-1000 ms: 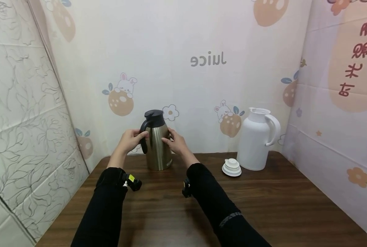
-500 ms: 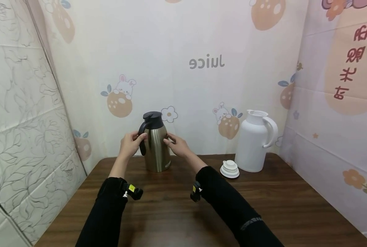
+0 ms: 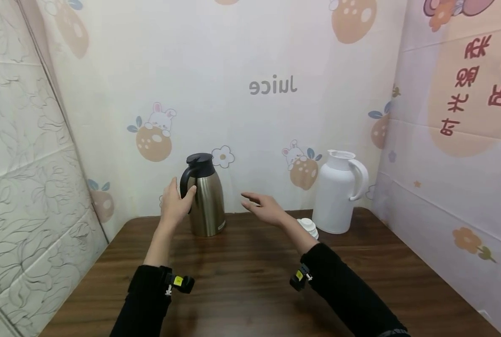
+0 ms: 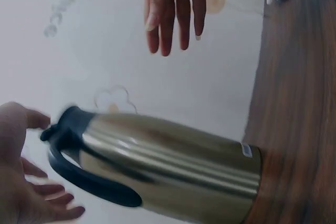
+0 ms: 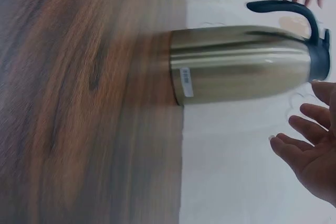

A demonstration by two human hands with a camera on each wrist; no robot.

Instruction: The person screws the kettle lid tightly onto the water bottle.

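Note:
A steel vacuum jug [image 3: 207,201] with a black lid and black handle [image 4: 94,182] stands upright on the table, left of the middle. Beside its handle is my left hand [image 3: 175,206], fingers loosened and apart from the handle in the left wrist view. To the jug's right, my right hand [image 3: 267,209] hovers in the air with fingers extended, holding nothing. In the right wrist view its spread fingers [image 5: 310,124] show off to the side of the jug, near the lid end.
A white jug [image 3: 334,196] without a lid stands at the back right of the dark wooden table [image 3: 242,281]. Its white stopper [image 3: 308,227] lies beside it, partly behind my right forearm. A patterned cloth wall [image 3: 233,117] rises right behind the table.
Both hands have let go of the steel jug. My right hand has moved away to the right, and my left hand's fingers have loosened off the handle. The head view has turned slightly right.

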